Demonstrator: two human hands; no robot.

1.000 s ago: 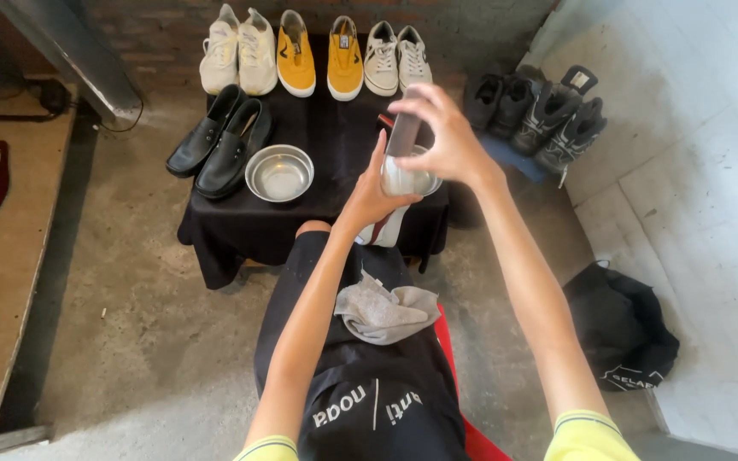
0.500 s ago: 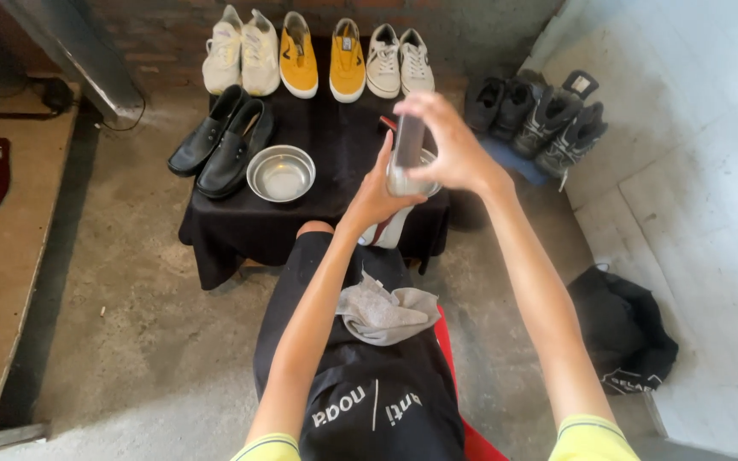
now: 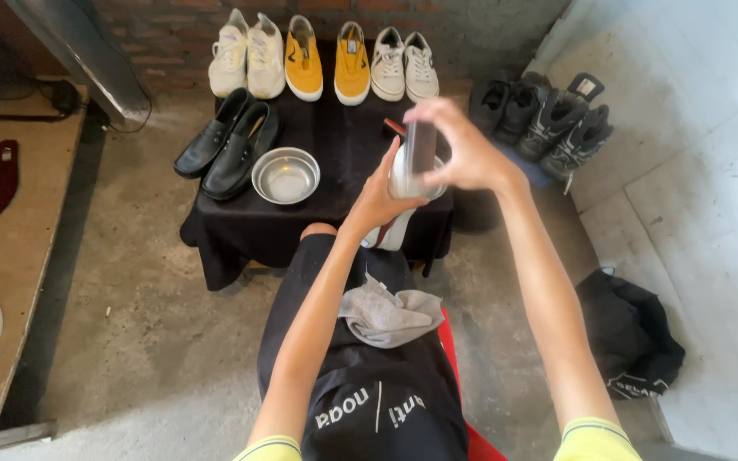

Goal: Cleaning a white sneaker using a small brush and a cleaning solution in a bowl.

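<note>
Both hands are clamped on a white shoe (image 3: 412, 175), left hand (image 3: 377, 201) beneath, right hand (image 3: 463, 149) brushing; other pairs wait untouched on the desk (image 3: 335, 145).

We've got a black cloth (image 3: 335, 128) over the low table, a shiny silver bowl (image 3: 285, 175) on it and glossy black loafers (image 3: 228, 145) beside that. Up top we see off-white sneakers (image 3: 247, 53), mustard-yellow slip-ons (image 3: 328, 58) with black trim and a white pair (image 3: 404, 64) with dark stripes. Over on the side are black trainers (image 3: 548, 119) with grey bits. On our lap sits a grey rag (image 3: 386, 314) on black shorts (image 3: 369, 384) (white lettering), and our sleeves are yellow.
</note>
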